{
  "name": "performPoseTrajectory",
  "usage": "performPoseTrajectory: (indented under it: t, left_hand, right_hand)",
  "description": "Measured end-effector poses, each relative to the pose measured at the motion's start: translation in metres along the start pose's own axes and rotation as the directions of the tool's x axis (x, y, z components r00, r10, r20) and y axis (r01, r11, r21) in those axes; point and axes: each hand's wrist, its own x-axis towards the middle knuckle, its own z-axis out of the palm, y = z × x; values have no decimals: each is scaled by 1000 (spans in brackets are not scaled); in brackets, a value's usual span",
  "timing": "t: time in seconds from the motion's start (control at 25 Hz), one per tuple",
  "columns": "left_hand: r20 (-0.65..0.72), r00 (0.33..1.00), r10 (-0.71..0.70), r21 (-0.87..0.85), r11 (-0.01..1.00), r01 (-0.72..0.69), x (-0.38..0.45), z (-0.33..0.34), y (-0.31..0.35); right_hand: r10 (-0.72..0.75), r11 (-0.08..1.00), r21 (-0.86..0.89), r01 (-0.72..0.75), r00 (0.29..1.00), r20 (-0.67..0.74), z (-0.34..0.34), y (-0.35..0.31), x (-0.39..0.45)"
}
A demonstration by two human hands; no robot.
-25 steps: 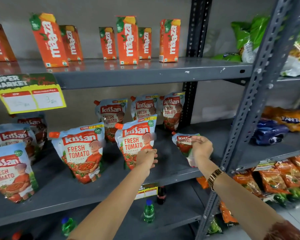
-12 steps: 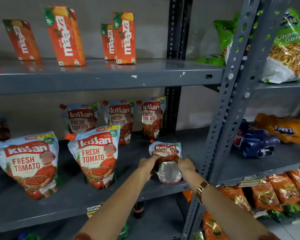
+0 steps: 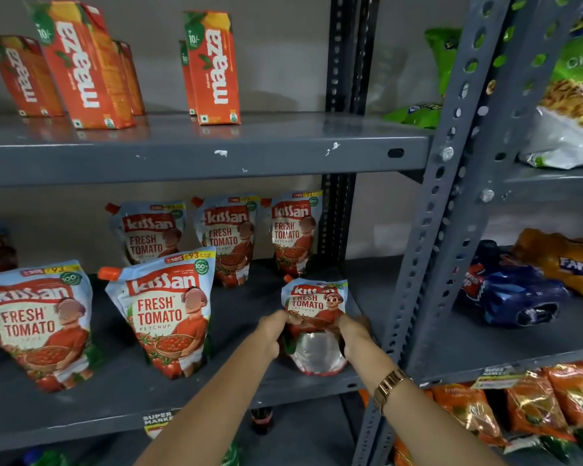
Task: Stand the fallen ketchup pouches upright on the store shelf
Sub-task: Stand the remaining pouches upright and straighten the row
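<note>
Two hands, left hand (image 3: 272,332) and right hand (image 3: 353,334), grip the small pouch (image 3: 315,326) by its sides; its crumpled base may tip it off the near shelf (image 3: 216,395) edge

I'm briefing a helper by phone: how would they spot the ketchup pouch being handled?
Find the grey middle shelf with the ketchup pouches. At its right end, by the upright post, stands the small pouch. It alone is gripped by both hands and shows its silver base.
</note>
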Motion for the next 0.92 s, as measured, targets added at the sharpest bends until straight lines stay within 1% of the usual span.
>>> performPoseTrajectory:
  t: [0.08,0.2,0.28,0.4,0.48,0.56,0.68,0.76,0.84,0.88,0.92]
  left_hand:
    - [-7,998,56,-28,998,-56,-2,4,4]
    - [17,983,181,-71,981,-180,-7,14,10]
    - [18,966,256,-110,961,-253,-10,19,14]
    - [63,947,314,-125,944,-304,-10,22,7]
    - [90,940,328,-121,941,-316,-9,21,-2]
    - [110,938,328,-90,943,-319,-8,20,-8]
    - [186,926,328,-20,944,-331,-9,21,-8]
    - [223,917,330,-2,941,-338,-12,20,-5]
    - [238,919,314,16,945,-326,-14,18,-3]
    - [255,921,293,36,949,-312,-15,16,-2]
    - [285,922,264,52,956,-289,-17,15,-3]
  right_hand:
    - [-49,998,28,50,999,-5,0,-7,0]
    - [-200,980,-17,199,977,-68,2,-20,-1]
    - [-289,956,26,293,950,-116,3,-24,-2]
    - [-372,908,121,402,903,-215,2,-15,-9]
    - [-408,890,79,450,861,-303,0,-3,-12]
    - [-438,879,29,477,828,-350,-3,7,-15]
    - [-429,873,89,479,843,-325,-5,16,-18]
    - [-406,881,107,460,853,-328,-5,21,-18]
    - [-325,916,126,381,889,-323,-4,26,-14]
    - [-267,938,143,315,923,-278,-5,28,-11]
    - [-214,954,167,248,956,-200,-7,30,-9]
